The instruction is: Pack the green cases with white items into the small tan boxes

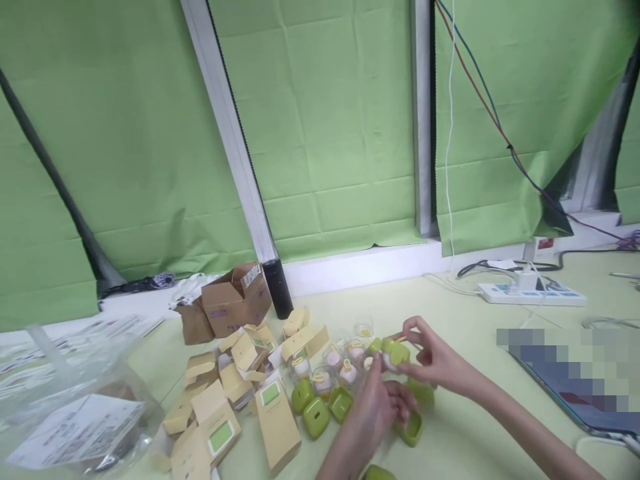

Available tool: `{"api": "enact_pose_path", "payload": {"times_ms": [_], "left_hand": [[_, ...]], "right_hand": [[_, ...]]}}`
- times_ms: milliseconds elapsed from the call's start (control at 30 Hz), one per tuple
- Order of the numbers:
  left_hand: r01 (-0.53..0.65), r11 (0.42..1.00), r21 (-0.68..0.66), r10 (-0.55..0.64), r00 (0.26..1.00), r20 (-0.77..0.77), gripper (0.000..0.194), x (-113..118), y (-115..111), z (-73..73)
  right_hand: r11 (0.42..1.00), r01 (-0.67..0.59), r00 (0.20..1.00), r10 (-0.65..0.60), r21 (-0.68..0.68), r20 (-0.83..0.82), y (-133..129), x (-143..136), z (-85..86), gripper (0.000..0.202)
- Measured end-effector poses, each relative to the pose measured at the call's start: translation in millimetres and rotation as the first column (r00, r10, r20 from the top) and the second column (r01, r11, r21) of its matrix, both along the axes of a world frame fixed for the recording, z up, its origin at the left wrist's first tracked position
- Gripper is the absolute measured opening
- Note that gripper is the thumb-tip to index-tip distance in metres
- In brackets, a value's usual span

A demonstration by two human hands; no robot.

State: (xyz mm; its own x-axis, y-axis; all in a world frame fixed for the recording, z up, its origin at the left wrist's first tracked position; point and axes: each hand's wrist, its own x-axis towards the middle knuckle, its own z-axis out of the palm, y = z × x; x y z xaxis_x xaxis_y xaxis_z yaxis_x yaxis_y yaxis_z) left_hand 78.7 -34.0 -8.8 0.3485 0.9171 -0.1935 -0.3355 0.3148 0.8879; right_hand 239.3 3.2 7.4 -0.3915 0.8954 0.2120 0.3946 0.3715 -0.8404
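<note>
My right hand (429,353) pinches a small green and white piece (395,353) between thumb and fingers. Close against its lower left, my left hand (373,407) has its thumb raised to the same piece and its other fingers curled. Just left of the hands, several clear cups with pale contents and yellow loops (349,371) stand in a group. Green rounded cases (316,417) lie in front of them. An open green shell (412,428) sits below my left hand's fingers, and another green piece (421,392) is under my right hand.
Opened yellow boxes (277,427) are piled at left, before a brown carton (235,300) and a black cylinder (278,289). A plastic bag (85,407) lies far left. At right are a power strip (533,293) with cables and a partly pixelated dark device (575,387).
</note>
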Motion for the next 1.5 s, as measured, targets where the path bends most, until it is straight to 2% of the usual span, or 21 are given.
{"api": "enact_pose_path", "payload": {"times_ms": [67, 133, 233, 367, 433, 633, 733, 833, 900, 967, 1000, 1067, 1167, 1300, 1433, 1500], "left_hand": [[-0.01, 1.0, 0.016, 0.008, 0.993, 0.121, 0.055, -3, 2, -2.3], [-0.069, 0.995, 0.067, 0.058, 0.987, 0.148, 0.048, -7, 2, -5.6], [-0.113, 0.987, 0.113, 0.104, 0.991, 0.088, 0.04, -14, 0, -13.4], [-0.094, 0.975, 0.203, 0.103, 0.994, -0.035, 0.048, -16, -2, -18.5], [-0.093, 0.966, 0.24, 0.11, 0.992, -0.058, 0.053, -15, -2, -16.4], [-0.145, 0.948, 0.284, 0.149, 0.989, 0.008, 0.061, -12, -3, -9.4], [-0.138, 0.953, 0.27, 0.141, 0.99, 0.005, 0.065, -12, -5, -9.0], [-0.122, 0.97, 0.21, 0.116, 0.992, 0.041, 0.065, -15, -6, -5.4], [-0.157, 0.979, 0.131, 0.137, 0.979, 0.151, 0.055, -19, -6, -0.7], [-0.198, 0.98, 0.031, 0.179, 0.935, 0.305, 0.037, -22, -5, 3.7], [-0.207, 0.978, -0.018, 0.198, 0.908, 0.37, 0.03, -22, -4, 4.9], [-0.178, 0.979, -0.098, 0.203, 0.876, 0.437, 0.026, -22, -3, 4.8], [-0.107, 0.981, -0.164, 0.17, 0.879, 0.446, 0.029, -18, -3, -0.6], [-0.066, 0.98, -0.187, 0.147, 0.875, 0.461, 0.031, -15, -4, -7.5], [-0.055, 0.982, -0.181, 0.141, 0.851, 0.506, 0.026, -16, -5, -6.7], [-0.052, 0.981, -0.187, 0.145, 0.836, 0.529, 0.022, -16, -6, -5.2]], "right_hand": [[0.996, -0.082, 0.996, 0.083, 0.041, -0.017, -10, -13, 4.3, 0.029], [0.99, -0.073, 0.997, 0.067, 0.124, 0.05, -14, -20, 2.0, 0.028], [0.975, -0.053, 0.989, 0.022, 0.216, 0.143, -17, -23, -9.0, 0.04], [0.939, -0.061, 0.988, 0.009, 0.337, 0.155, -22, -23, -20.2, 0.051], [0.929, -0.055, 0.993, 0.013, 0.365, 0.117, -25, -25, -20.2, 0.056], [0.93, -0.085, 0.996, 0.074, 0.359, 0.045, -29, -29, -10.4, 0.063], [0.936, -0.109, 0.994, 0.106, 0.335, 0.028, -29, -28, -8.3, 0.065], [0.943, -0.119, 0.993, 0.116, 0.312, 0.029, -30, -24, -6.4, 0.058], [0.962, -0.049, 0.998, 0.039, 0.269, 0.039, -31, -20, -4.7, 0.043], [0.971, 0.032, 0.996, -0.051, 0.236, 0.072, -31, -17, -3.9, 0.017], [0.97, 0.045, 0.992, -0.07, 0.238, 0.102, -31, -17, -4.2, 0.012], [0.959, -0.002, 0.98, -0.055, 0.285, 0.191, -32, -19, -6.1, 0.019], [0.934, -0.091, 0.948, -0.025, 0.345, 0.318, -33, -24, -10.6, 0.018], [0.92, -0.107, 0.934, -0.036, 0.376, 0.355, -34, -27, -15.7, 0.019], [0.875, -0.089, 0.909, -0.123, 0.475, 0.398, -33, -27, -25.8, 0.02], [0.827, -0.082, 0.878, -0.204, 0.557, 0.432, -31, -28, -32.9, 0.035]]}}
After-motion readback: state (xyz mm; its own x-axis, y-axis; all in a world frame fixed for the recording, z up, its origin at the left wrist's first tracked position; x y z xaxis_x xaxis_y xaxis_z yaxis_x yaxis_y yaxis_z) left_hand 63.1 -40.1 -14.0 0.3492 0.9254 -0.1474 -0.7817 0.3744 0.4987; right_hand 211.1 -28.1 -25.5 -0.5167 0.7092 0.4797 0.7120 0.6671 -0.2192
